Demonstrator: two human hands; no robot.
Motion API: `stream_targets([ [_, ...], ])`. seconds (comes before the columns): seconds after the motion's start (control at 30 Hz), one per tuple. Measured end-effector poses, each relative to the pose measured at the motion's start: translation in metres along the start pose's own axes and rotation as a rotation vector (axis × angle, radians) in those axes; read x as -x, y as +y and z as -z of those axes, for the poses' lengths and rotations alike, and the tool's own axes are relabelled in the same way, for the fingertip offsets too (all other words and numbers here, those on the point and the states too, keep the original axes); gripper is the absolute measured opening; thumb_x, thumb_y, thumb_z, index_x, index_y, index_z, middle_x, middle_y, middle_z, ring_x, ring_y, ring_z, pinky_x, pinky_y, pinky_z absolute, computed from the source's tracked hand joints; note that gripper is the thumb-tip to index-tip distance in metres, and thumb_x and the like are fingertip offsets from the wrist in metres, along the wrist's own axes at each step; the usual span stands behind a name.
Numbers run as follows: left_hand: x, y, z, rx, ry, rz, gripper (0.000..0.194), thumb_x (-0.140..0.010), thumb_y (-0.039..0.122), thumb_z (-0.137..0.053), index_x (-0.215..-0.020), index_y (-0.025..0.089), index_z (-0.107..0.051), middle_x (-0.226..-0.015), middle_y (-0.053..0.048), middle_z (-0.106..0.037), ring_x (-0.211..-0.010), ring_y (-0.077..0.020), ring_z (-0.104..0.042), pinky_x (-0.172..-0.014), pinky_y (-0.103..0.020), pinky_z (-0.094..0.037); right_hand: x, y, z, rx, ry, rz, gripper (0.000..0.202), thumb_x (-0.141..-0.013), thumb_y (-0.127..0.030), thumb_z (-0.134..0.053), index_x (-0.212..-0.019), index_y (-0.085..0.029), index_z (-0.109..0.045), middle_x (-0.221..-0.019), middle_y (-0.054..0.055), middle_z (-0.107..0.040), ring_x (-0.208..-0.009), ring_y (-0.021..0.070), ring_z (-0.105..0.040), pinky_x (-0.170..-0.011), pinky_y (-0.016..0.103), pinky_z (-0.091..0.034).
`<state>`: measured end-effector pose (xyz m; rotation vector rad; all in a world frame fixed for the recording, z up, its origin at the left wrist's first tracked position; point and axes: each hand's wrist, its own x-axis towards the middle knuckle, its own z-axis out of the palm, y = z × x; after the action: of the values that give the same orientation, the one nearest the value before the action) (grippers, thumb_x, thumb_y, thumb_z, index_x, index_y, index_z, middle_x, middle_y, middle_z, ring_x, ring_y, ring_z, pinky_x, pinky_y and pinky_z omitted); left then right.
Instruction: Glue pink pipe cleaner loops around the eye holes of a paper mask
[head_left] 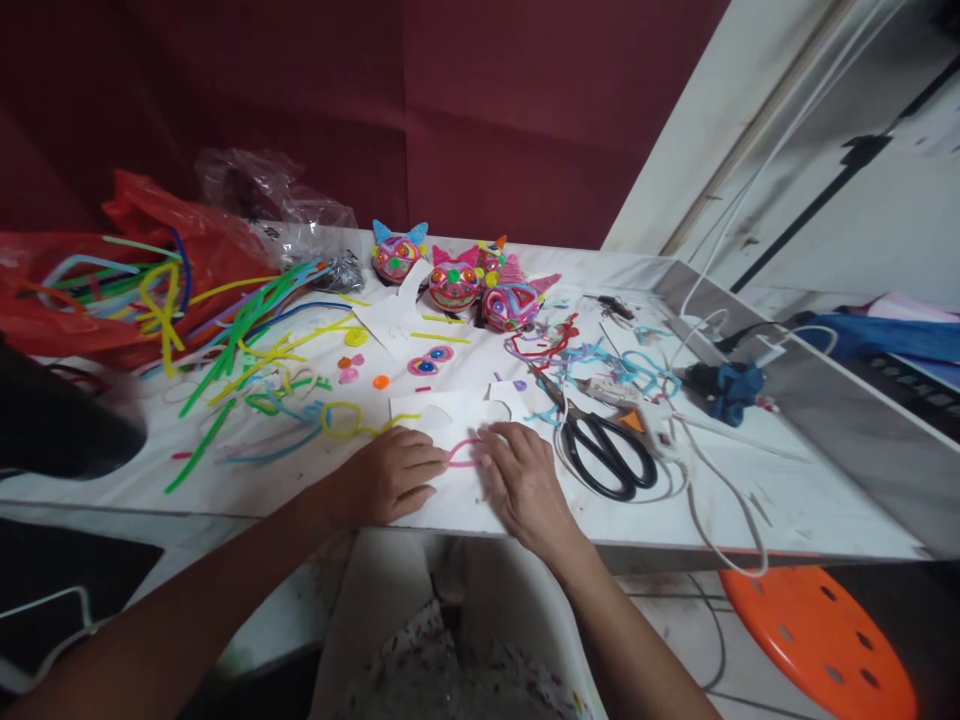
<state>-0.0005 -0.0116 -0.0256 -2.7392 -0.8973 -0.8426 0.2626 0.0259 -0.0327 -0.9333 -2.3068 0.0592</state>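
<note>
1. Two bare hands rest near the front edge of one white table: the left hand and the right hand.
2. One bent pink strip lies between them, low over the tabletop. Two strands show, the upper one arched and the lower one flatter (the ends vanish at the fingers).
3. Its long axis runs from left to right, roughly along the table's near edge; one end points to the left hand, the other to the right.
4. The left fingertips touch its left end and the right fingers meet its right end; whether either hand pinches it or only presses it, I cannot tell.
5. Four decorated animal heads sit together behind the hands; one has blue ears, another pink ears.
6. One pair of black-handled scissors lies beside the right hand, blades pointing away and to the left.
7. One yellow disc, one larger orange disc and one purple disc lie beyond the hands, near two joined ovals with blue centres.
8. Many green strips (too tangled to count) lie at the left, near one red bag.
</note>
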Motion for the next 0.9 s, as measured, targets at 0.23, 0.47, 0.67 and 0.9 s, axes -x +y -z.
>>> stream_targets([
  [0.23, -0.001, 0.001, 0.002, -0.006, -0.036, 0.016, 0.025, -0.104, 0.017, -0.058, -0.128, 0.015, -0.067, -0.119, -0.011, -0.082, -0.111, -0.0262, -0.070, -0.101, -0.042, -0.056, 0.001, 0.002, -0.002, 0.047, 0.030, -0.034, 0.023, -0.111, -0.025, -0.055, -0.120, -0.018, -0.074, -0.113, 0.011, -0.076, -0.109, 0.0275, -0.063, -0.092, 0.042, -0.047],
  [0.47, -0.006, 0.003, 0.005, -0.011, -0.008, -0.005, 0.024, -0.106, 0.016, -0.057, -0.127, 0.014, -0.067, -0.118, -0.012, -0.082, -0.110, -0.0254, -0.069, -0.101, -0.040, -0.056, 0.004, 0.007, -0.007, 0.151, 0.073, -0.111, 0.020, -0.106, -0.026, -0.062, -0.089, -0.022, -0.071, -0.090, 0.005, -0.071, -0.089, 0.0259, -0.061, -0.082, 0.039, -0.041],
  [0.67, -0.004, 0.002, 0.005, -0.012, -0.027, -0.003, 0.025, -0.105, 0.016, -0.058, -0.128, 0.013, -0.067, -0.120, -0.012, -0.082, -0.111, -0.0262, -0.070, -0.102, -0.041, -0.057, 0.006, 0.007, -0.004, 0.195, 0.111, -0.156, 0.017, -0.103, -0.022, -0.062, -0.089, -0.022, -0.070, -0.088, 0.006, -0.072, -0.088, 0.0273, -0.061, -0.080, 0.039, -0.038],
  [0.9, -0.002, 0.000, 0.001, -0.016, -0.009, -0.012, 0.026, -0.107, 0.017, -0.056, -0.130, 0.014, -0.067, -0.120, -0.012, -0.082, -0.110, -0.0261, -0.070, -0.101, -0.042, -0.056, 0.012, 0.009, 0.002, 0.383, 0.171, -0.252, 0.021, -0.104, -0.018, -0.058, -0.088, -0.022, -0.071, -0.083, 0.008, -0.070, -0.085, 0.0294, -0.057, -0.076, 0.042, -0.035],
])
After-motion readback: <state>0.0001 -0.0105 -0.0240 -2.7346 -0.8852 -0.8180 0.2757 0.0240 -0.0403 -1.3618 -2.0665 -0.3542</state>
